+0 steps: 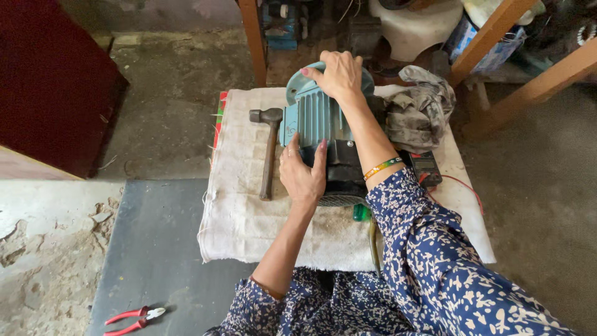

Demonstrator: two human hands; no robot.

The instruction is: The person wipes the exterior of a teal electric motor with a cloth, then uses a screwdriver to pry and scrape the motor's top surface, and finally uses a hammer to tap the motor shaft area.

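Your left hand (303,174) grips the near end of the motor (323,134), fingers curled over its black cover. Your right hand (339,74) lies on the far end, fingers spread wide over the flange. The motor, teal and ribbed, rests on its side mid-cloth (242,205). A hammer (268,146) lies just left of it; a rag (420,112) and meter (426,167) lie to the right. Red pliers (134,318) lie near left on the floor. A blue-and-white package (482,43) stands far right.
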